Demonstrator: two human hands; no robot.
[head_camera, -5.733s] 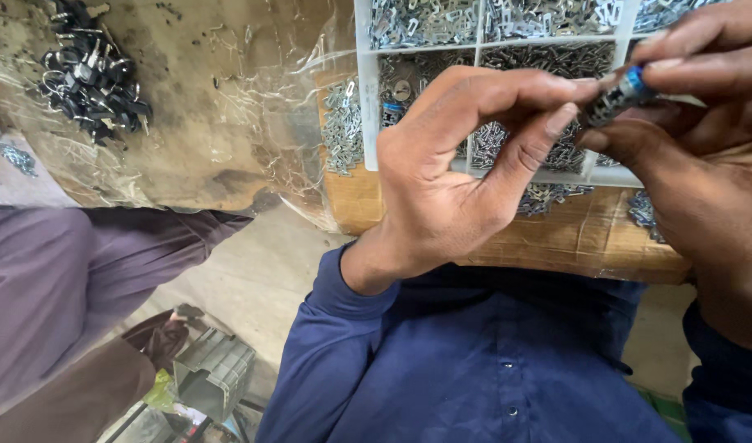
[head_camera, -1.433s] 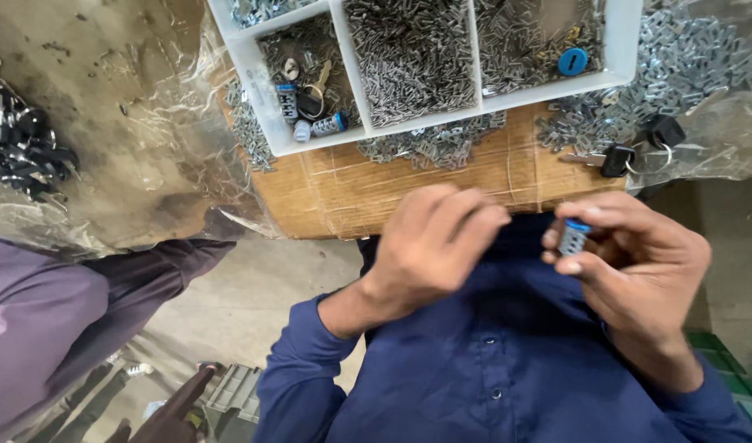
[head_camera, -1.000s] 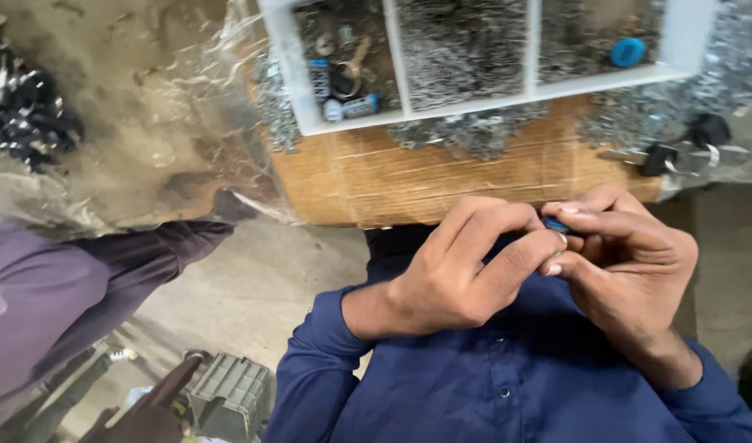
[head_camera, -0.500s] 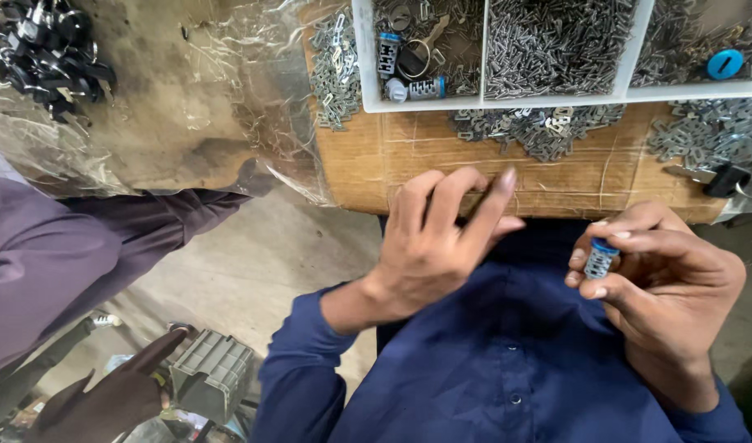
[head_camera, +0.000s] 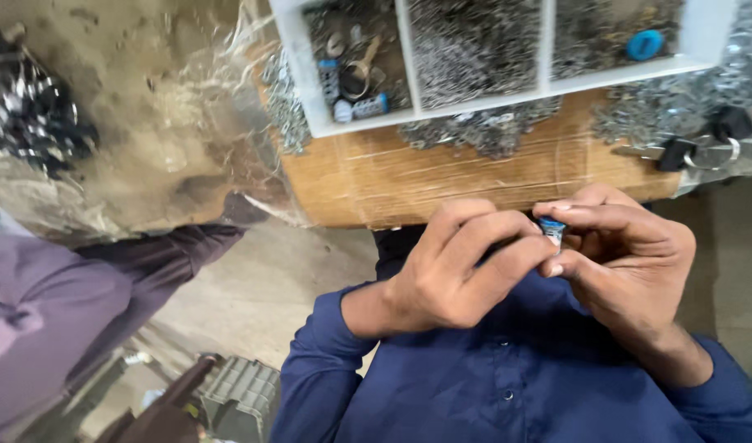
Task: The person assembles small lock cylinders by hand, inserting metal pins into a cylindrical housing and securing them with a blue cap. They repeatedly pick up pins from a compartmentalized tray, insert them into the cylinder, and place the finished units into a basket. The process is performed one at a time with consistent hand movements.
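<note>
my R hand [head_camera: 630, 262] pinches small blue part [head_camera: 551, 229] at fingertips, its long way can't tell | my L hand [head_camera: 454, 267] curled, tips touch part from 9 o'clock; both hands meet | white tray [head_camera: 306, 78] at 12, apart

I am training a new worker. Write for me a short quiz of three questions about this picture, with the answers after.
1. True or false: both hands meet at the small blue and silver part.
2. Which compartment of the white tray holds the round blue piece? A. left B. middle C. right
3. On what does the tray rest?

Key
1. True: the left hand and the right hand pinch it together in front of the dark blue shirt.
2. C.
3. On a wooden board, with loose metal bits spilled along its front.
</note>
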